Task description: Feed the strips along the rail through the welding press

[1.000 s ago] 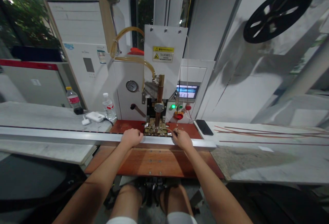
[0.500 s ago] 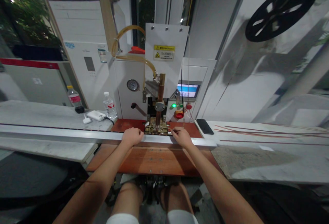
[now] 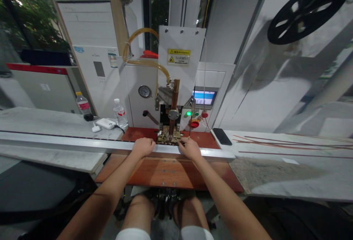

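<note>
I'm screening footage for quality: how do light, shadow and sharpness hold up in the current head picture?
In the head view, the black reel casts a soft shadow on the white wall; in the head view, the lit display screen's text is unreadable; in the head view, the brass-toned fixture beside the right hand lacks fine detail.

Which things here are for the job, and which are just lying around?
Likely for the job: left hand, right hand, metal rail, brass-coloured fixture, white machine.

Likely just lying about: yellow-capped bottle, water bottle, white power bank, black phone.
</note>
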The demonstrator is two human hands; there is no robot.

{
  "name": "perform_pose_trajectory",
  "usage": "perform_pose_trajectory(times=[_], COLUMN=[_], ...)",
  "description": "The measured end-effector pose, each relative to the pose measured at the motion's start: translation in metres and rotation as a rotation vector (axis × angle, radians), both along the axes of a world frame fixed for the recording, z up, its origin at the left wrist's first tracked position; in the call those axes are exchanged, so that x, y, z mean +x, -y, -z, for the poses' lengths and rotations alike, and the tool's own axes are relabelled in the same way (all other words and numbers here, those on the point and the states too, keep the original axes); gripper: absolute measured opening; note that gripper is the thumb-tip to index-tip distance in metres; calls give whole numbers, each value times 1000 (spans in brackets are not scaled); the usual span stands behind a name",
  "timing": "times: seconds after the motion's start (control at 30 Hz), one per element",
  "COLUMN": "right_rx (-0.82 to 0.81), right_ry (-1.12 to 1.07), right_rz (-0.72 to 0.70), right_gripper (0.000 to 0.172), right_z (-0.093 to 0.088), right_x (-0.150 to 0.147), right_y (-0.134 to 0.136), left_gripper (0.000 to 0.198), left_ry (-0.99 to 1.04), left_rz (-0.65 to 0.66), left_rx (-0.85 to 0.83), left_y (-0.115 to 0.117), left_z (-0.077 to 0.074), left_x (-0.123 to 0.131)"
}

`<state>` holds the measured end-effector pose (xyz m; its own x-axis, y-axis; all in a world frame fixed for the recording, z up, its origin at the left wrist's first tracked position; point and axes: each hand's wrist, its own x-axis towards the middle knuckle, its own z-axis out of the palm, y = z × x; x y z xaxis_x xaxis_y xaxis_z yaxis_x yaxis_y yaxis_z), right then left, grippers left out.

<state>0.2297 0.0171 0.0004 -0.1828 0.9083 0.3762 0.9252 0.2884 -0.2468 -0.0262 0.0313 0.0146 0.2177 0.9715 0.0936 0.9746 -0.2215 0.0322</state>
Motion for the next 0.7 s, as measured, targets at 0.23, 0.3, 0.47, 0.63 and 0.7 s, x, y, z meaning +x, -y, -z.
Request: perform_pose_trajectory(times=[0.23, 0.3, 0.47, 0.63, 0.7], right_rx=[-56, -65, -53, -29, -26], right_ry=[61, 63, 75, 105, 106], right_rz=[74, 78, 59, 63, 63], right_gripper=[28, 29, 29, 29, 29], right_z=[-5, -6, -6, -6, -7], right_x=[-4, -5, -4, -4, -4], right_y=[8, 8, 8, 9, 9], left_gripper=[49, 49, 47, 43, 45], left_ry=[1, 2, 24, 181, 259], left_rz=[30, 41, 47, 161, 182], left_rx=[-17, -18, -45, -107, -101], left_y=[1, 1, -3, -15, -20], left_z=[-1, -1, -1, -8, -13], left_x=[-1, -1, -3, -11, -17])
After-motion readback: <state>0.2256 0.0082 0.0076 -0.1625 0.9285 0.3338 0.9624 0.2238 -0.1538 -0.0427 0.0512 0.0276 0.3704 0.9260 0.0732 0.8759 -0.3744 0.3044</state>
